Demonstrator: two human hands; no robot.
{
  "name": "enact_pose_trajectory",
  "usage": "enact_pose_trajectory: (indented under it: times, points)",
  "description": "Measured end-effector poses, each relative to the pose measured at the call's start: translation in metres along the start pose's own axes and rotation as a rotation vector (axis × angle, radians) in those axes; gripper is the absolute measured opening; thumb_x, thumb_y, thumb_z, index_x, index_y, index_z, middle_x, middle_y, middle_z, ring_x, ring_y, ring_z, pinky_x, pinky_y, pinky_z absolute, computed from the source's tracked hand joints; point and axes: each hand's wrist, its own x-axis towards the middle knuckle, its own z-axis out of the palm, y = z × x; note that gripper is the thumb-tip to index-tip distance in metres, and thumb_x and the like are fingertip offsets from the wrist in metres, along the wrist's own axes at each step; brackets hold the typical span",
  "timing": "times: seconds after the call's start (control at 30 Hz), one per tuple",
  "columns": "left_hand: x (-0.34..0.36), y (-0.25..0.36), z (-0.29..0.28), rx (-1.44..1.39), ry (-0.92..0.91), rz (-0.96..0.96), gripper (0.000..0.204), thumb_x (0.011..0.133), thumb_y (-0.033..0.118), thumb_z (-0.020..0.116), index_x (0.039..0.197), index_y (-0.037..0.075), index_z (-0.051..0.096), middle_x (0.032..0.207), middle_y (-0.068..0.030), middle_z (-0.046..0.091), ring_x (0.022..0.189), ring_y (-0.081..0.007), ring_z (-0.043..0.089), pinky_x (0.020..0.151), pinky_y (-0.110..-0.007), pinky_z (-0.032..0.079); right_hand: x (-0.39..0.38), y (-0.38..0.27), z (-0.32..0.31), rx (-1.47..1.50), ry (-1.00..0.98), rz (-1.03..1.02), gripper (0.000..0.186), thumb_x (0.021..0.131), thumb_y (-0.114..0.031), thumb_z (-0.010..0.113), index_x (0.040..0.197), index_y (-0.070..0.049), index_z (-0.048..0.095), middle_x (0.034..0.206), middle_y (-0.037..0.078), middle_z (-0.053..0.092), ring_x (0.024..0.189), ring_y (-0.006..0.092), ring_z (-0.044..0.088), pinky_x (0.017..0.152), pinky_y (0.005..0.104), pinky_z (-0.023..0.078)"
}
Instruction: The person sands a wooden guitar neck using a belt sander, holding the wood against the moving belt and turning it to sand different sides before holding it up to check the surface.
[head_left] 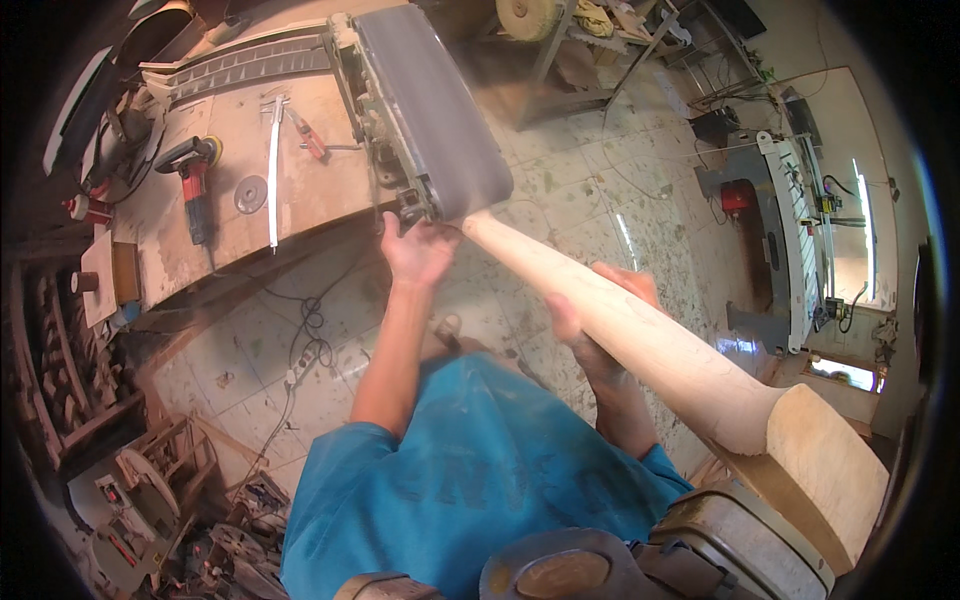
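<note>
A long pale wooden piece (620,330), narrow at one end and broad and angular at the other, lies diagonally from the belt sander to the lower right. Its narrow tip meets the bottom of the sander's grey belt (430,110). My left hand (420,250) holds that tip, thumb raised and fingers partly hidden at the sander's lower edge. My right hand (600,310) is closed round the middle of the piece from beneath, the thumb on the near side and fingers over the far side.
A wooden bench (320,190) holds a red-and-black power tool (195,190), a disc, a white strip and red-handled tool. Cords (310,320) run over the tiled floor (230,370). Wooden racks stand at left, a metal stand (550,50) behind, and a white-railed machine (790,240) at right.
</note>
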Motion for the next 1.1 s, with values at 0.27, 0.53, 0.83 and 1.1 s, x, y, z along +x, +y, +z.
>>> enact_pose_trajectory:
  times: [0.27,0.53,0.83,1.1]
  points:
    - [-0.003,-0.021,0.014,-0.027,0.084,0.039,0.081,0.101,0.064,0.033,0.138,-0.008,0.04,0.132,-0.0209,0.054,0.115,-0.0339,0.056,0.107,-0.045,0.044,-0.004,-0.004,-0.007,-0.023,0.107,-0.022,0.05,0.072,-0.034,0.088,0.1,0.001,0.065,0.088,0.006,0.065,0.081,0.0174,0.062,0.074,0.0328,0.05]
    - [-0.057,-0.036,0.001,0.061,-0.126,-0.075,0.09,0.101,0.067,0.029,0.145,-0.012,0.03,0.147,-0.0297,0.042,0.137,-0.0411,0.044,0.117,-0.049,0.035,-0.046,0.036,-0.055,0.076,0.255,-0.161,0.063,0.074,-0.051,0.083,0.1,0.003,0.064,0.085,0.01,0.067,0.068,0.0193,0.065,0.061,0.0314,0.054]
    - [-0.049,-0.038,0.023,0.076,-0.161,-0.028,0.091,0.099,0.068,0.033,0.146,-0.009,0.029,0.148,-0.0254,0.041,0.136,-0.0416,0.043,0.117,-0.052,0.032,-0.058,0.019,-0.056,0.021,0.014,-0.031,0.077,0.073,-0.059,0.084,0.107,0.006,0.061,0.091,0.013,0.065,0.077,0.0206,0.063,0.068,0.033,0.052]
    - [-0.022,-0.024,0.025,-0.048,-0.066,0.017,0.08,0.1,0.066,0.035,0.139,-0.004,0.042,0.141,-0.0223,0.046,0.137,-0.0386,0.04,0.119,-0.059,0.026,-0.031,0.002,-0.024,-0.059,0.011,-0.076,0.074,0.071,-0.056,0.087,0.108,0.004,0.063,0.086,0.01,0.068,0.072,0.0176,0.065,0.066,0.03,0.055]
